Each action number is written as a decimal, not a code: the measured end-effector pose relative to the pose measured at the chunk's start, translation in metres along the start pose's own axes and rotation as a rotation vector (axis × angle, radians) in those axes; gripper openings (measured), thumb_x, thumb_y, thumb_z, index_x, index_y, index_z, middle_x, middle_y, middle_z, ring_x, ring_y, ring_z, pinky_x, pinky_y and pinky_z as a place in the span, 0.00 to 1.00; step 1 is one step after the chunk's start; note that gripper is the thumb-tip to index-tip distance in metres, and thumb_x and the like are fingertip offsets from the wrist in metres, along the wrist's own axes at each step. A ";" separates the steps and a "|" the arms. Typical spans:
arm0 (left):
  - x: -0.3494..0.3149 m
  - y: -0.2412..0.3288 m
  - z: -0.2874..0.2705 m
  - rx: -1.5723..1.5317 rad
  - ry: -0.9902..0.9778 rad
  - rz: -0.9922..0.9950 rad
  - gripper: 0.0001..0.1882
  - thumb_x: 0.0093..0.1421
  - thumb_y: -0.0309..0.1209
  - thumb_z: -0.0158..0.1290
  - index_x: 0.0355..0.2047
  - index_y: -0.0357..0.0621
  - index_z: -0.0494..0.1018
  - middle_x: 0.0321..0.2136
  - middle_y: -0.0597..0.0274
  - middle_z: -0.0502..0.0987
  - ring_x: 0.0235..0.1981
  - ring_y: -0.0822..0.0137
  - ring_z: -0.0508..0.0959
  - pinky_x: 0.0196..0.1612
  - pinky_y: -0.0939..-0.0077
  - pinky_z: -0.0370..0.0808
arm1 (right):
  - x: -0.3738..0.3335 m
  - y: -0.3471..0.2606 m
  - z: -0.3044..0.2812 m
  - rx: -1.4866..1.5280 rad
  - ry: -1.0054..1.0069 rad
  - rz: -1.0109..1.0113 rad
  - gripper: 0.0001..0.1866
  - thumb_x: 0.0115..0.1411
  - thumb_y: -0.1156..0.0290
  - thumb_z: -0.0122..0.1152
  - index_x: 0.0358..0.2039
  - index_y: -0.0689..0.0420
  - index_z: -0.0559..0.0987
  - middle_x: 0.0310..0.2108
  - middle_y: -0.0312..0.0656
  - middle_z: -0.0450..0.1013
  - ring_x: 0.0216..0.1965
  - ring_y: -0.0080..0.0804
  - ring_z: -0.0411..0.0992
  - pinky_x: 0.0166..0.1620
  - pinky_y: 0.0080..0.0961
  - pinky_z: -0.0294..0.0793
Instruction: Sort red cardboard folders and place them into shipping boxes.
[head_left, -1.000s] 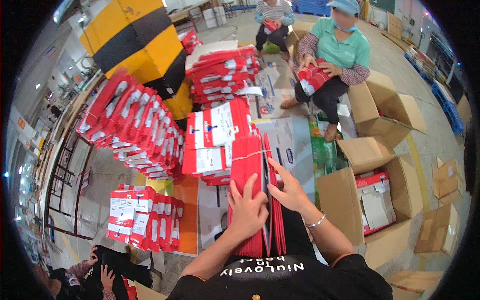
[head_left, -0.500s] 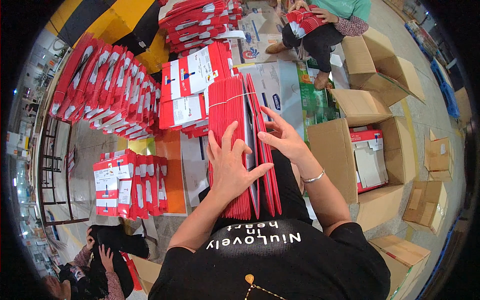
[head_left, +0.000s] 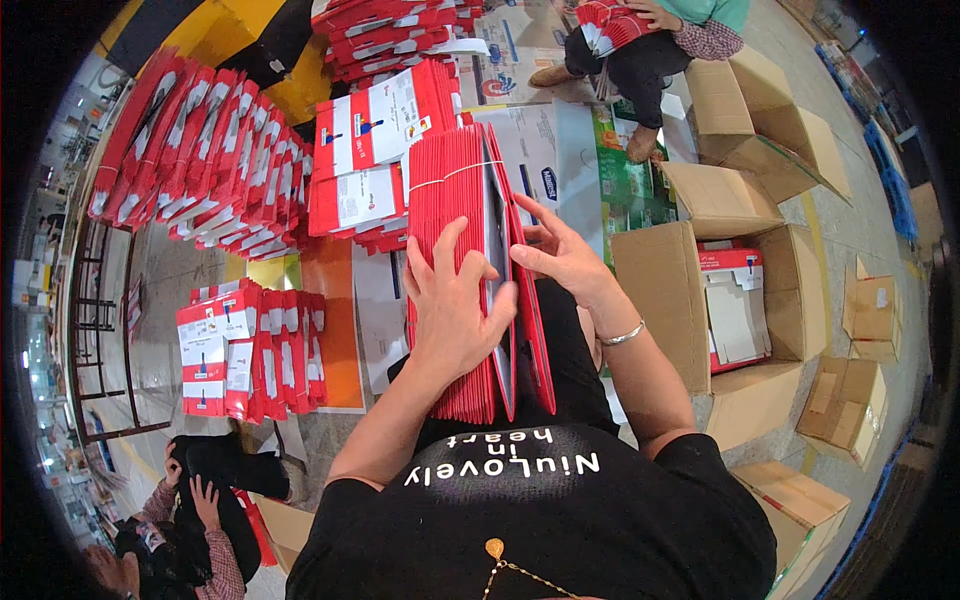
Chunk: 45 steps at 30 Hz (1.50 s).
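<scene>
A thick bundle of flat-folded red paper pieces stands on edge over my lap, with a thin pale band round its far part. They look like flattened bags or cartons. My left hand lies across the bundle, fingers spread, thumb out over the gap at its right side. Along that side a few red pieces stand slightly apart from the rest. My right hand has its thumb and index fingertips against these outer pieces, the two digits apart; its other fingers are partly hidden.
Red-and-white stacks lie beyond the bundle, with a long row and a smaller pile to the left. At right, an open cardboard box holds similar pieces. Co-workers sit at top right and lower left.
The separated red pieces on the right have drawn closer together toward the bundle. Both hands stay on it, the right thumb and index now touching its outer side. The whole view has shifted slightly.
</scene>
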<state>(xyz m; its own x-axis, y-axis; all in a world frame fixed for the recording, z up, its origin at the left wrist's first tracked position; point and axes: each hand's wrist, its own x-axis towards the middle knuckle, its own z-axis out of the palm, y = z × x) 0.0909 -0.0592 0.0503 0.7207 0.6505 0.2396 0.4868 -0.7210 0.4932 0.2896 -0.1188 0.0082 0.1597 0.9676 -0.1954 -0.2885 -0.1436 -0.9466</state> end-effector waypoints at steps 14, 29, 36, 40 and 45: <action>-0.005 -0.003 0.002 -0.035 0.109 0.017 0.42 0.50 0.35 0.60 0.66 0.47 0.58 0.70 0.42 0.50 0.69 0.29 0.48 0.67 0.28 0.47 | -0.008 -0.028 0.001 -0.626 0.021 -0.529 0.40 0.57 0.76 0.65 0.70 0.50 0.64 0.68 0.46 0.63 0.63 0.47 0.65 0.63 0.41 0.69; -0.034 -0.114 0.038 -0.412 0.425 -0.439 0.46 0.53 0.40 0.67 0.66 0.34 0.58 0.62 0.39 0.64 0.66 0.46 0.64 0.69 0.55 0.60 | -0.003 -0.110 0.011 -1.834 -0.696 -0.880 0.47 0.47 0.75 0.67 0.70 0.38 0.65 0.70 0.46 0.58 0.73 0.46 0.53 0.74 0.47 0.52; -0.031 -0.132 0.041 -1.121 0.017 -0.554 0.43 0.55 0.44 0.69 0.63 0.33 0.64 0.56 0.48 0.76 0.53 0.59 0.79 0.60 0.60 0.72 | 0.003 -0.083 0.027 -1.633 -0.667 -1.142 0.18 0.52 0.72 0.59 0.45 0.52 0.78 0.46 0.45 0.71 0.53 0.41 0.71 0.68 0.40 0.64; -0.040 -0.122 0.055 -0.824 0.052 -0.578 0.42 0.56 0.45 0.66 0.63 0.32 0.64 0.53 0.42 0.77 0.55 0.52 0.78 0.59 0.58 0.72 | 0.009 -0.082 0.021 -1.624 -0.889 -1.055 0.08 0.50 0.73 0.60 0.33 0.55 0.73 0.40 0.44 0.71 0.47 0.41 0.72 0.62 0.39 0.69; -0.045 -0.110 0.006 -0.665 0.310 -0.371 0.38 0.61 0.45 0.62 0.62 0.32 0.63 0.52 0.42 0.77 0.53 0.50 0.79 0.58 0.57 0.73 | -0.002 -0.115 -0.018 -1.513 -0.569 -1.105 0.09 0.49 0.72 0.61 0.32 0.56 0.74 0.35 0.45 0.73 0.42 0.44 0.74 0.52 0.40 0.73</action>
<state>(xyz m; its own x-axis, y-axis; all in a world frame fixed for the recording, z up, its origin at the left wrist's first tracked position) 0.0077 -0.0109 -0.0204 0.3545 0.9251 0.1357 0.2025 -0.2177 0.9548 0.3395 -0.1079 0.1130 -0.6884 0.6420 0.3376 0.6706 0.7407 -0.0410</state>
